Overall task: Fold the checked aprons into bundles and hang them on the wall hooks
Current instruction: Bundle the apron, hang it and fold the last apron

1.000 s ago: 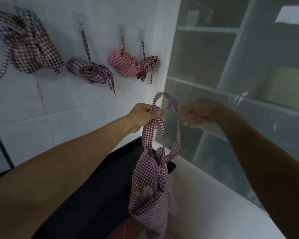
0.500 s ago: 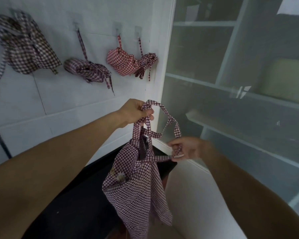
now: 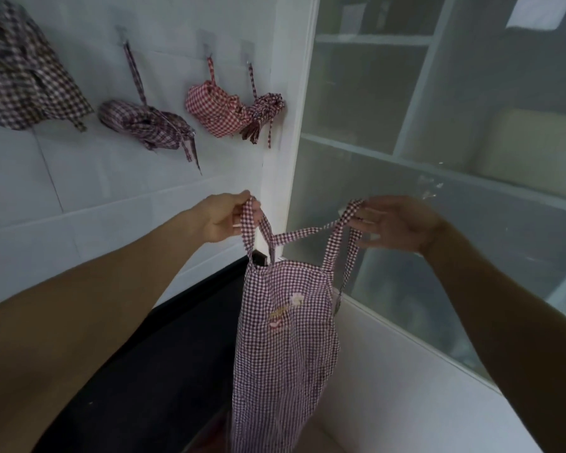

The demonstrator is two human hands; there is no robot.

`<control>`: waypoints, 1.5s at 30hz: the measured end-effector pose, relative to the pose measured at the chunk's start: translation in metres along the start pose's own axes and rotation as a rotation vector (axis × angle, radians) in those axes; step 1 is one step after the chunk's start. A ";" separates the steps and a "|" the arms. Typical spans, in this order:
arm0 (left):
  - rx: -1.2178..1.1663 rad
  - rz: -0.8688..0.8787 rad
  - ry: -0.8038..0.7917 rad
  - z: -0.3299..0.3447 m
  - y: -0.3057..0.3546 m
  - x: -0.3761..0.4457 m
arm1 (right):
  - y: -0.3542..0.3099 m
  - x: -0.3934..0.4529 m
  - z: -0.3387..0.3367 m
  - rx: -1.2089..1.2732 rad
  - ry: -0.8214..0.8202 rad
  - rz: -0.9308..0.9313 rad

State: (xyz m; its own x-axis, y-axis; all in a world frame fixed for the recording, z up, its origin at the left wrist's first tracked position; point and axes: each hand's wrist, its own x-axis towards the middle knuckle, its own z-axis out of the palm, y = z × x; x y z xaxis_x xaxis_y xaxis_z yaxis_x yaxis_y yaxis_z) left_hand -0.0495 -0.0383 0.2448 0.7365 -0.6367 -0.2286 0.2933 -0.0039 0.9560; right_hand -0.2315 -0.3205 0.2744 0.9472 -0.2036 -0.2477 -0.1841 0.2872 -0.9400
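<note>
A dark-red checked apron [image 3: 283, 348] hangs unfolded in front of me, its bib with a small embroidered patch facing me. My left hand [image 3: 224, 220] pinches the left part of its neck strap. My right hand [image 3: 394, 223] holds the right part of the strap up, fingers partly spread. On the white tiled wall several folded apron bundles hang from hooks: a large dark one [image 3: 23, 80] at far left, a dark one [image 3: 144, 125], a bright red one [image 3: 214, 111] and a small dark one [image 3: 263, 116].
A black counter [image 3: 164, 361] lies below the apron in the corner. To the right stands a frosted glass partition [image 3: 406, 158] with white shelves behind it and a white ledge [image 3: 406, 371] below. The hooks [image 3: 246, 49] sit high on the wall.
My right hand rose from low beside the bib to strap height and pulled the strap apart to the right. The apron has swung round and now hangs flat, facing me.
</note>
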 end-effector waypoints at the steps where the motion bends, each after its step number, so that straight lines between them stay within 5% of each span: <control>1: -0.040 0.039 -0.001 0.006 0.002 -0.001 | 0.002 0.003 0.004 -0.013 -0.020 -0.024; 4: -0.075 0.177 -0.013 0.023 0.005 -0.002 | 0.007 0.008 0.019 -0.019 -0.029 -0.106; 9: 0.175 0.434 0.011 0.047 0.013 -0.010 | -0.011 0.011 0.044 -0.094 0.190 -0.285; 16: 0.263 0.503 -0.301 0.093 0.015 -0.022 | -0.043 0.001 0.082 0.089 -0.179 -0.349; 21: 0.329 0.687 0.114 0.111 0.022 -0.009 | -0.049 -0.003 0.090 -0.185 -0.018 -0.480; 25: 0.266 0.608 0.274 0.113 0.034 -0.003 | -0.015 0.003 0.081 -0.557 0.402 -0.700; 27: 0.219 0.589 0.339 0.116 0.039 -0.001 | 0.019 0.007 0.076 -0.782 0.453 -0.571; 30: 0.036 0.597 0.304 0.132 0.048 -0.008 | 0.082 0.008 0.079 -0.984 0.253 -0.192; 37: 0.084 0.474 -0.115 0.161 0.071 -0.035 | 0.113 0.021 0.083 -0.270 0.310 -0.128; 41: 0.504 0.527 -0.005 0.091 0.070 -0.014 | 0.089 0.012 0.046 0.007 0.175 -0.094; 43: 0.569 0.408 -0.022 0.049 0.046 -0.002 | 0.075 0.003 0.031 0.029 0.153 -0.098; 45: 0.643 0.143 -0.201 0.022 0.000 0.008 | 0.058 -0.004 0.024 0.062 0.145 -0.138</control>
State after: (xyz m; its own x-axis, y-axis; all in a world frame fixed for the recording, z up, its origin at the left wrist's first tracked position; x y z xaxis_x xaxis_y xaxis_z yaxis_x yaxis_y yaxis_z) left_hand -0.0568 -0.0601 0.2473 0.5954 -0.7955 -0.1125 -0.2643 -0.3261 0.9076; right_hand -0.2393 -0.2802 0.2265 0.9136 -0.3767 -0.1530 -0.0344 0.3033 -0.9523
